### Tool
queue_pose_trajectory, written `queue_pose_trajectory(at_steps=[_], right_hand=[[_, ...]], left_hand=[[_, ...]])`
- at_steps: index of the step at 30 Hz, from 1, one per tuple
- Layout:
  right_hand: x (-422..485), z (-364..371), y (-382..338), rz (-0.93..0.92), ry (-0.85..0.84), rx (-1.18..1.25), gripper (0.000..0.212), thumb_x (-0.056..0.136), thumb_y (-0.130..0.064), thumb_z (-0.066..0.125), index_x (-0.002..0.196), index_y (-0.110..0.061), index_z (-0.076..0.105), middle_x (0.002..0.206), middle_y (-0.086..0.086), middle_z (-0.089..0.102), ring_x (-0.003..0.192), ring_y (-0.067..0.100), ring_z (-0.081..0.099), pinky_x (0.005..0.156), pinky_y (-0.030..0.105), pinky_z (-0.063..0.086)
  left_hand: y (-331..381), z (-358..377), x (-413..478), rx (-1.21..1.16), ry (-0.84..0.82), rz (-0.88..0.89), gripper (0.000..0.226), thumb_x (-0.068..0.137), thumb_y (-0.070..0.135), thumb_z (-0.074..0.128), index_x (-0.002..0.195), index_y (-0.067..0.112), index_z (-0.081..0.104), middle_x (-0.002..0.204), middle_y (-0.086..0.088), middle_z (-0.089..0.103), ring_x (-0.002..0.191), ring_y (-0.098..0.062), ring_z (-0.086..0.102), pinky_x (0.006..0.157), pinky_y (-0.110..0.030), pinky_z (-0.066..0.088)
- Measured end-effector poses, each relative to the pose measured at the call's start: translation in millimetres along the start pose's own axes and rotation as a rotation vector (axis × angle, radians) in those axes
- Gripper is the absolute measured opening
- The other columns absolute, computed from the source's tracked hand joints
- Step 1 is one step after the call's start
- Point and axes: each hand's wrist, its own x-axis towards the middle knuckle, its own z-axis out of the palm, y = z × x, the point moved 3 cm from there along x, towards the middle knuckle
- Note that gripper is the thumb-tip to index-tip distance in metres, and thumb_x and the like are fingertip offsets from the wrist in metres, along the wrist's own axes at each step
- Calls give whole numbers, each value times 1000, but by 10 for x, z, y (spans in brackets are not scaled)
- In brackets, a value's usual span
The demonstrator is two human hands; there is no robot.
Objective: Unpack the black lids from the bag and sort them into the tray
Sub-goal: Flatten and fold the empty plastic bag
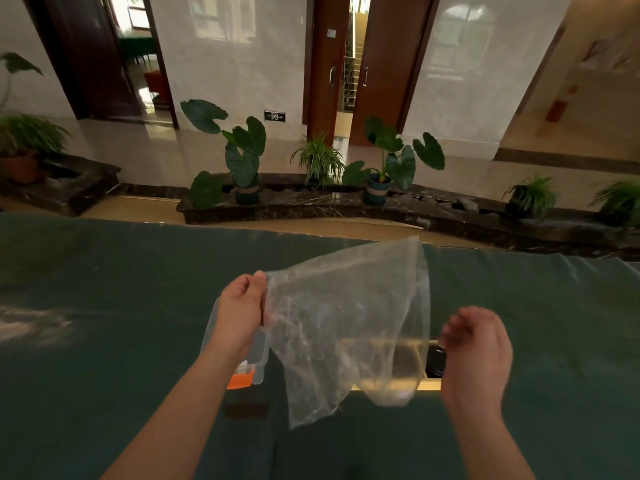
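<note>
A clear plastic bag (346, 323) hangs in the air over the green table, pinched at its upper left corner by my left hand (240, 313). I see nothing inside the bag. Behind it lies a wooden-rimmed tray (429, 386), mostly veiled by the plastic. One black lid (435, 360) shows in the tray, just left of my right hand (476, 355). My right hand hovers to the right of the bag with its fingers loosely curled and nothing in them.
A clear plastic box (258, 355) with an orange latch (240, 380) sits under my left wrist. The green cloth table (104, 306) spreads wide on both sides. Beyond its far edge stands a stone planter (311, 206) with potted plants.
</note>
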Motion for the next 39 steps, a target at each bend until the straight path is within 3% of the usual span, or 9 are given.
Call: queue_pose_trajectory(at_steps=[3, 6, 11, 17, 23, 26, 29, 34, 39], right_hand=[[-455, 23, 63, -241, -233, -237, 22, 101, -34, 51, 97, -39, 72, 114, -11, 64, 105, 14, 64, 82, 23, 52], [-678, 74, 112, -271, -534, -422, 54, 84, -79, 53, 109, -37, 76, 149, -12, 40, 140, 8, 40, 103, 34, 47], [-688, -12, 82, -187, -410, -399, 15, 85, -39, 68, 83, -32, 81, 128, -13, 67, 113, 7, 65, 88, 25, 55], [-502, -334, 100, -76, -294, -363, 34, 76, -29, 78, 55, -11, 58, 108, -8, 76, 102, 4, 70, 78, 10, 53], [-450, -458, 282, 65, -226, -246, 37, 81, 1, 80, 65, 4, 47, 80, 14, 80, 64, 14, 74, 55, 22, 60], [-500, -457, 333, -33, -107, -154, 38, 79, 4, 79, 60, -9, 48, 67, 18, 76, 55, 19, 75, 52, 18, 57], [-567, -413, 375, -188, 10, -73, 37, 77, 4, 77, 59, -15, 51, 73, 11, 78, 56, 18, 75, 56, 21, 61], [-680, -370, 545, -309, 84, -63, 29, 77, -7, 78, 64, -15, 54, 82, 6, 79, 63, 18, 77, 64, 24, 63], [-671, -426, 646, -326, 119, -92, 28, 78, -12, 80, 66, -17, 55, 84, 3, 80, 65, 17, 77, 64, 22, 62]], left_hand=[[-76, 31, 7, -27, 69, -30, 42, 105, 35, 53, 74, 8, 55, 54, 2, 56, 53, -18, 54, 55, -37, 49], [-154, 49, 6, -58, 96, -41, 38, 106, 33, 51, 75, 10, 53, 55, -1, 54, 50, -18, 53, 53, -38, 48], [-230, -58, 92, -28, 161, -46, 42, 106, 32, 51, 67, 15, 48, 48, 9, 48, 44, -10, 47, 45, -31, 44], [-160, -246, 299, -76, 156, -110, 36, 102, 26, 57, 68, 16, 56, 49, 6, 51, 49, -13, 47, 51, -33, 42], [-23, -191, 252, -288, 85, -193, 28, 101, 33, 62, 81, 14, 66, 80, -7, 67, 81, -26, 65, 73, -39, 55], [-41, -107, -42, -589, -225, -349, 79, 80, 74, 62, 124, 9, 63, 117, -16, 65, 111, -31, 65, 96, -48, 54], [-274, -16, -567, -374, -388, -453, 112, 63, 90, 57, 147, 16, 46, 144, -14, 57, 126, -36, 61, 94, -55, 55], [-444, 273, -1043, -64, -419, -312, 62, 73, 54, 82, 119, 20, 60, 106, -4, 80, 95, -29, 78, 80, -43, 65], [-402, 307, -949, 125, -202, -127, 13, 101, 7, 58, 90, 1, 60, 87, -8, 81, 84, -23, 78, 75, -36, 61]])
